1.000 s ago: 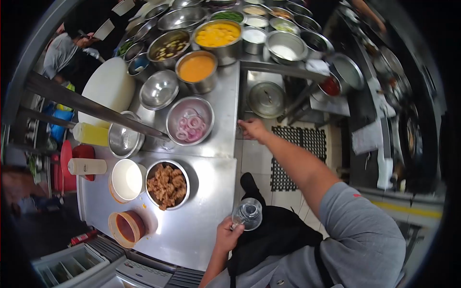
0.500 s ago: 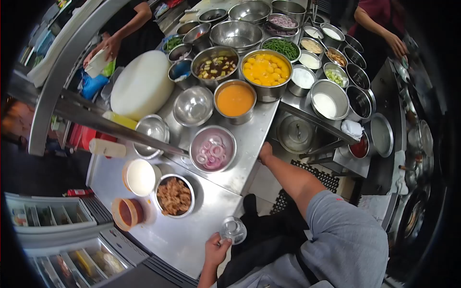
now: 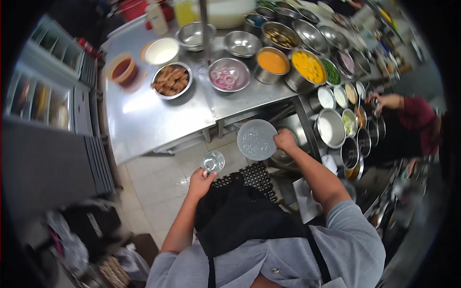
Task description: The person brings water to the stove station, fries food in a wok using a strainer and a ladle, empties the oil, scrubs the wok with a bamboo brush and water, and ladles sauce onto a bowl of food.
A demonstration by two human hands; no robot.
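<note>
Near the middle of the frame, the right hand's (image 3: 284, 140) fingers close on the rim of a pale bowl (image 3: 257, 139), its open side up. Lower left of it, the left hand's (image 3: 202, 181) fingers grip the handle of a clear mug (image 3: 213, 162), apart from the bowl. Beyond, on the steel table (image 3: 144, 113), sit onion rings (image 3: 227, 78) in a bowl, browned pieces (image 3: 171, 80) and orange liquid (image 3: 272, 61).

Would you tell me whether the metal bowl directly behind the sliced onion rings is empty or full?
Empty: the metal bowl shows only bare, shiny metal inside.
</note>
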